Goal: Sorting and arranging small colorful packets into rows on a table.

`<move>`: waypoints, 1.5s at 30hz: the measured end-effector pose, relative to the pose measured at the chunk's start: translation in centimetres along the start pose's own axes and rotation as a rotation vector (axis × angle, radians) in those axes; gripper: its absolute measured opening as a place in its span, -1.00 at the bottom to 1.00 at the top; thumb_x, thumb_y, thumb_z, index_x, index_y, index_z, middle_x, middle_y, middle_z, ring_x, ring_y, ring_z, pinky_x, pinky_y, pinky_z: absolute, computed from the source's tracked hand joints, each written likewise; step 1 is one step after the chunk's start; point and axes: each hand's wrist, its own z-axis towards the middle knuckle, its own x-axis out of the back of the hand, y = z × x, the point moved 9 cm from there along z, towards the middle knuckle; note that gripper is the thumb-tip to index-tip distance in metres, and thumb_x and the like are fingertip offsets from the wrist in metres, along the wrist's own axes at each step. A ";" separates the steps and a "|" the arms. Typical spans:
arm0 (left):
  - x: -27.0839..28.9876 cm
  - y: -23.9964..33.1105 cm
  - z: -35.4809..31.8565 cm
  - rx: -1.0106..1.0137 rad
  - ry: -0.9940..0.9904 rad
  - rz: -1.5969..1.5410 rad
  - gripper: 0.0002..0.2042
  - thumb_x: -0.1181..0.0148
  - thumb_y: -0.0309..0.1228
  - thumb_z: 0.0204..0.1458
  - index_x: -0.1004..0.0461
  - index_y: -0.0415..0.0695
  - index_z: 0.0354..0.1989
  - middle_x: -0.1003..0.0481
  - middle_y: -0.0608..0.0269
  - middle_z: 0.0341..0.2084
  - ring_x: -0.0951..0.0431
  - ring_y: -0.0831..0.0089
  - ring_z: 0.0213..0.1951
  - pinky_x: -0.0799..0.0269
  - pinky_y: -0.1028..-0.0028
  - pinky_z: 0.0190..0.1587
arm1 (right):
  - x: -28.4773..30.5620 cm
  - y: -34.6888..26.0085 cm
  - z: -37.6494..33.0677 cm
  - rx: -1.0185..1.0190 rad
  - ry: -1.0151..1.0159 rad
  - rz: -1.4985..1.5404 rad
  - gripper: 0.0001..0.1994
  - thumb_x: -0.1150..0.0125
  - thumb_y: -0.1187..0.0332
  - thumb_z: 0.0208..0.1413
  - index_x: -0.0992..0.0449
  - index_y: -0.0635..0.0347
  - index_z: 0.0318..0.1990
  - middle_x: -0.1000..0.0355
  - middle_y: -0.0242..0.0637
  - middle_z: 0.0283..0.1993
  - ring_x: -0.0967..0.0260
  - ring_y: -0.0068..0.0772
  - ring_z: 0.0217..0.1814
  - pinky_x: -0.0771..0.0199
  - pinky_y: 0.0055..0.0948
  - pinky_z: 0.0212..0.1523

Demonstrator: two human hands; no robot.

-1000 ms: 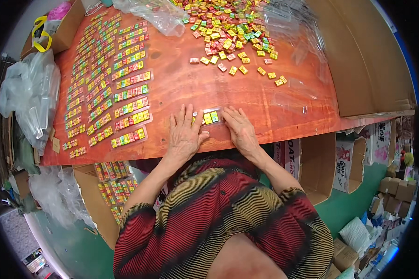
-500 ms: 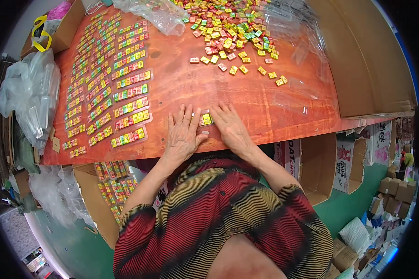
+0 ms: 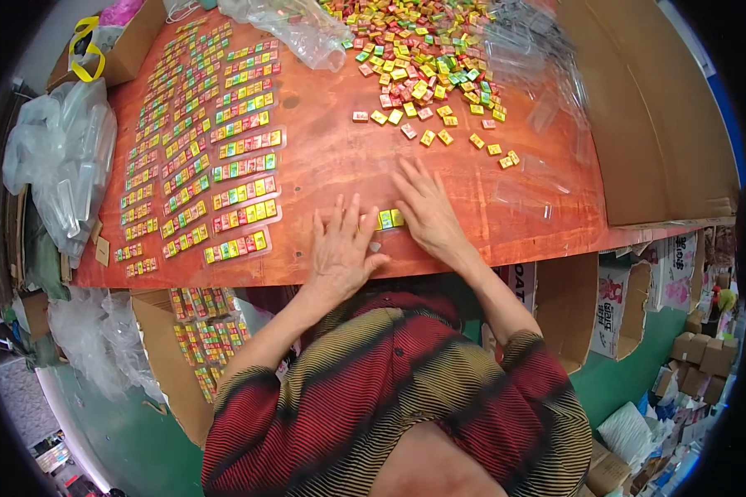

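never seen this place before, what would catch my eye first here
First the heap of small bright candies at the far middle of the reddish table, then the neat rows of filled packs on its left. Near the front edge, the left hand and right hand lie flat beside a few candies.

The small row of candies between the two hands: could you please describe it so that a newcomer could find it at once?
Start at the reddish-brown wooden table and go to its near edge, where the left hand and right hand lie flat. Between them sits a short row of yellow and green candies. Unlike the long wrapped rows on the left and the loose pile beyond, it lies alone, pressed between the fingers.
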 end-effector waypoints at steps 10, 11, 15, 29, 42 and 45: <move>-1.2 -1.3 1.6 0.082 -0.072 -0.033 -0.30 -0.14 -0.03 -0.17 -0.13 -0.07 0.17 -0.03 -0.02 0.19 0.05 0.01 0.23 0.20 -0.12 0.17 | -4.1 2.1 11.6 0.261 0.150 -0.480 -0.68 0.02 0.41 -0.02 -0.32 0.28 -0.07 -0.23 -0.12 0.07 -0.04 -0.04 0.23 0.04 0.03 0.18; -1.0 -1.9 1.9 0.077 -0.066 -0.033 -0.30 -0.14 -0.03 -0.17 -0.13 -0.07 0.17 -0.03 -0.02 0.19 0.05 0.01 0.23 0.20 -0.12 0.17 | -4.1 2.2 11.0 0.267 0.136 -0.531 -0.71 0.03 0.42 -0.04 -0.35 0.32 -0.13 -0.27 -0.12 0.01 -0.07 -0.05 0.21 0.01 0.01 0.17; -0.7 -5.2 3.4 0.171 -0.085 0.035 -0.34 -0.13 -0.08 -0.14 -0.15 -0.08 0.16 -0.02 0.03 0.20 0.06 0.04 0.24 0.22 -0.10 0.18 | -1.6 2.6 7.0 0.081 -0.055 -0.565 -0.78 0.03 0.45 -0.06 -0.39 0.30 -0.22 -0.31 -0.13 -0.09 -0.18 -0.09 0.09 -0.09 -0.07 0.10; -0.3 -12.0 11.3 0.295 0.058 0.172 -0.53 0.14 -0.17 0.10 -0.09 -0.05 0.18 -0.08 0.05 0.18 0.03 0.11 0.25 0.17 -0.06 0.18 | 4.4 10.8 13.8 -0.075 0.157 -0.493 -0.55 0.11 0.11 0.09 -0.19 -0.02 0.15 -0.16 -0.20 0.16 0.10 0.02 0.29 -0.01 0.14 0.13; -2.1 -9.5 12.5 0.327 0.049 0.132 -0.52 0.13 -0.12 0.09 -0.12 0.01 0.19 -0.11 0.17 0.18 0.01 0.11 0.24 0.17 -0.07 0.18 | 4.3 9.5 7.6 0.016 0.212 -0.421 -0.59 0.04 0.22 0.09 -0.22 0.05 0.11 -0.18 -0.19 0.13 0.00 -0.06 0.24 0.02 -0.02 0.14; -2.1 -9.0 13.1 0.269 0.037 0.168 -0.54 0.13 -0.14 0.09 -0.14 0.02 0.17 -0.12 0.17 0.18 -0.01 0.11 0.23 0.14 -0.07 0.16 | 3.6 8.9 7.6 0.057 0.268 -0.494 -0.63 0.06 0.29 0.08 -0.24 0.06 0.08 -0.20 -0.19 0.10 -0.01 -0.09 0.23 0.01 -0.01 0.14</move>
